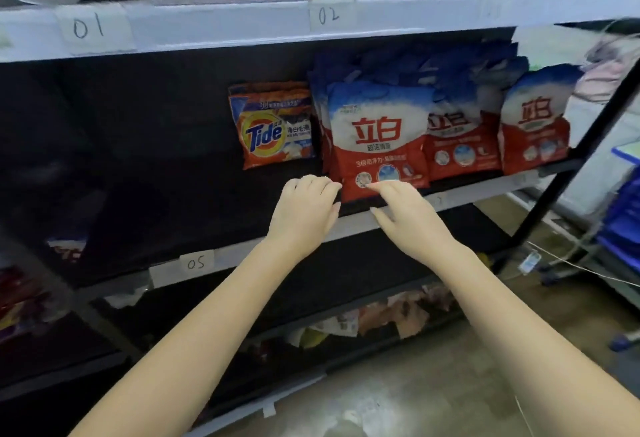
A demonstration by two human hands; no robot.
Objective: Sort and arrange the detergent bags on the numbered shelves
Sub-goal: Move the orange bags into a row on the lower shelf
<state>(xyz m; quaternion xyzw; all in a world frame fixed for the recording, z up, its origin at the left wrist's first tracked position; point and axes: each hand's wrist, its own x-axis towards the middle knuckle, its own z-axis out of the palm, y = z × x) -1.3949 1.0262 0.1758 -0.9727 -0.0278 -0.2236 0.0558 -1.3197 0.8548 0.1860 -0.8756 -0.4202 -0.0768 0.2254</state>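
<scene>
Reaching in with both hands toward the front red-and-white bag (377, 138), standing upright at the shelf lip (450, 202). Left hand (304, 208) hovering just left of that bag with fingers loosely curled, holding nothing; right hand (403, 208) touching its lower edge with relaxed fingertips, not gripping. Leaning behind and right of that bag: more red-and-white bags (464, 138); left of it, an orange bag (273, 126). Risking, likely, tipping the bag off the lip if nudged outward.

"Tide" on orange bag (272, 128), shelf tags "01" (88, 27), "02" (328, 15), "05" (196, 263)
</scene>
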